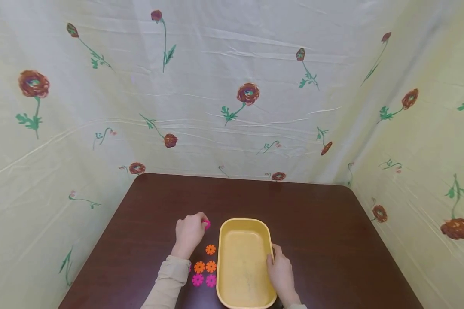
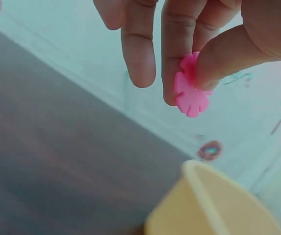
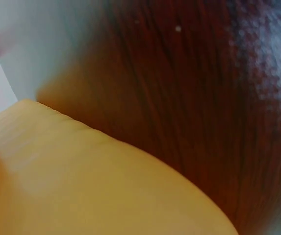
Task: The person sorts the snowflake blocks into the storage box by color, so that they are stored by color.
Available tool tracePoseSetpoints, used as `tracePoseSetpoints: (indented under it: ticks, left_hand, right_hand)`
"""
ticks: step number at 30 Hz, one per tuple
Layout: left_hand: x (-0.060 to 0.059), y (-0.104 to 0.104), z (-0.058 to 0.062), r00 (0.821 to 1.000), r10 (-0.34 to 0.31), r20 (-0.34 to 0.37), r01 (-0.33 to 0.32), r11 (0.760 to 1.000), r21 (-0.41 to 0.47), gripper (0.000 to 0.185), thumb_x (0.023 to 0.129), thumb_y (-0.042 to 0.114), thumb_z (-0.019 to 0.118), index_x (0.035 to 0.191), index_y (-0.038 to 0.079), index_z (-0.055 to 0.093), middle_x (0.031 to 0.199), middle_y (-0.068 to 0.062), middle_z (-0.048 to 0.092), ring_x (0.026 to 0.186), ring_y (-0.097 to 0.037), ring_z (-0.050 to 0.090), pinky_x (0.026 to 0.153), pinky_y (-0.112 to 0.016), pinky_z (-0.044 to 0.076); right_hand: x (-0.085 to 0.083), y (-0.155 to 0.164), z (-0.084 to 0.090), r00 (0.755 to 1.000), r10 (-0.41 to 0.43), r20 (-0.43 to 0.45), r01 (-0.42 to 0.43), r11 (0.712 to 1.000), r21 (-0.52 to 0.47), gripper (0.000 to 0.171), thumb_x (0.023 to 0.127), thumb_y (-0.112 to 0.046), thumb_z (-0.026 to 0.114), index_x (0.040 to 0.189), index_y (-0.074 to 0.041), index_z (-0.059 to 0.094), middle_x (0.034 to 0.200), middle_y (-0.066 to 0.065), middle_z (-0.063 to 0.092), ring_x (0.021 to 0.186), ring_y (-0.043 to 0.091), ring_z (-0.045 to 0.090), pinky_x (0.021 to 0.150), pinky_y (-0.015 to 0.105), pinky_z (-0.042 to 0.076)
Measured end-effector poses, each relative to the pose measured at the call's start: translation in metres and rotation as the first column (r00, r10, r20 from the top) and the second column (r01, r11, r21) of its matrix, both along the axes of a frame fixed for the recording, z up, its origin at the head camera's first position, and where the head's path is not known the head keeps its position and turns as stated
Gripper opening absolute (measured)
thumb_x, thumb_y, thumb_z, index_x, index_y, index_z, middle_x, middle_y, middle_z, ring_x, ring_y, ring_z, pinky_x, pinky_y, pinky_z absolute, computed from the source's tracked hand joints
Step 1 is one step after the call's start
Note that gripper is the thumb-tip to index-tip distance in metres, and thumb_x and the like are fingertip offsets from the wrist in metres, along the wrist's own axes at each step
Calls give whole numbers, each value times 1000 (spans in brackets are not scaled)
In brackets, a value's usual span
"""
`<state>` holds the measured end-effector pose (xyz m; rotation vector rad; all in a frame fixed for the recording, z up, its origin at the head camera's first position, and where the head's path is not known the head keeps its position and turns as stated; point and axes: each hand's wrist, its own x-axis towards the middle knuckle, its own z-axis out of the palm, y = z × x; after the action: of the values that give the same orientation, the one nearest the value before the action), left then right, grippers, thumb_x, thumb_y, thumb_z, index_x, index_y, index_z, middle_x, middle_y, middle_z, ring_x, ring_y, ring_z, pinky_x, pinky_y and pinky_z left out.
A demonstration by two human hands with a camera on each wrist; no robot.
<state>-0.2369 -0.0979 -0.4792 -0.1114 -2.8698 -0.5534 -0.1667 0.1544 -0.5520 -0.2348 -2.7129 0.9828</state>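
A dark brown wooden worktop (image 1: pixel 313 223) with rounded far corners carries everything. A yellow rectangular plastic tub (image 1: pixel 224 274) sits on it near the front edge, long side running from 12 to 6 o'clock. At the tub's 9 o'clock lie flat flower-shaped discs: one orange disc (image 1: pixel 210 249), below it two orange discs (image 1: pixel 205 267) side by side, then two pink discs (image 1: pixel 203 280).

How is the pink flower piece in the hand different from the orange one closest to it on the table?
The pink flower piece is pinched in the left hand, off the table; the orange flower piece lies flat on the table beside the yellow tray. One is pink, the other orange. Both are small notched flower-shaped discs.
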Motion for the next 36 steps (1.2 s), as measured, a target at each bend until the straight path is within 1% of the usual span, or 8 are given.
tracePoseSetpoints:
  ticks: [5, 9, 12, 15, 18, 24, 31, 36]
  left_hand:
    - [-8, 26, 11, 999, -45, -18, 46, 998, 49, 6, 80, 18, 69, 78, 16, 64, 61, 5, 58, 52, -15, 52, 56, -34, 43]
    - [-15, 51, 14, 996, -84, 39, 79, 991, 105, 7, 81, 18, 68, 76, 18, 64, 65, 4, 60, 53, -13, 51, 51, -32, 43]
    - [-19, 71, 12, 989, -106, 99, 90, 984, 151, 8, 81, 16, 67, 74, 18, 64, 66, 4, 60, 55, -14, 52, 51, -32, 42]
    - [-22, 90, 7, 982, -123, 142, 98, 981, 170, 8, 78, 15, 68, 72, 18, 64, 66, 4, 59, 57, -14, 53, 52, -33, 42]
    - [-23, 107, -1, 975, -139, 176, 112, 982, 152, 9, 78, 15, 68, 70, 18, 63, 66, 4, 59, 57, -13, 53, 51, -32, 42]
    - [-19, 133, -20, 962, -122, 244, 99, 990, 105, 11, 78, 20, 68, 69, 21, 61, 65, 5, 58, 58, -13, 52, 49, -33, 41]
    - [-24, 145, -40, 966, -70, 251, 49, 995, 87, 12, 76, 23, 71, 67, 22, 63, 65, 4, 59, 59, -15, 55, 49, -33, 42]
    - [-24, 149, -53, 965, -59, 256, 45, 997, 61, 12, 73, 18, 70, 65, 20, 61, 67, -1, 61, 61, -18, 58, 49, -35, 42]
  right_hand:
    - [1, -1, 1, 1000, 9, -10, -9, 1000, -9, 32, 85, -9, 58, 116, -3, 53, 80, 18, 64, 60, 25, 60, 48, 37, 44]
    - [0, 1, -1, 1000, -2, -26, 2, 1000, -4, 31, 85, -9, 59, 116, -4, 54, 78, 17, 64, 58, 23, 58, 48, 37, 43]
    - [-1, 2, -2, 1000, -10, -17, 10, 1000, -14, 31, 86, -11, 58, 116, -4, 54, 78, 16, 64, 56, 22, 58, 47, 35, 43]
    - [-2, 2, -3, 1000, -13, -7, 13, 1000, -19, 32, 86, -11, 58, 116, -4, 54, 78, 16, 65, 55, 21, 58, 45, 35, 42]
    - [-2, 1, -3, 1000, -17, -5, 17, 1000, -20, 32, 85, -12, 58, 116, -5, 54, 78, 16, 65, 57, 23, 59, 46, 37, 43]
    - [-2, 1, -5, 999, -11, -43, 11, 1000, 3, 30, 84, -8, 59, 113, -5, 55, 83, 18, 66, 62, 29, 62, 47, 39, 44]
    - [-4, 1, -5, 999, -21, -24, 21, 1000, -7, 30, 84, -11, 60, 113, -7, 56, 87, 17, 66, 68, 33, 63, 49, 42, 45]
    - [-3, 1, -7, 999, -38, -32, 38, 999, -9, 29, 83, -11, 61, 111, -8, 57, 86, 15, 66, 69, 33, 64, 49, 43, 45]
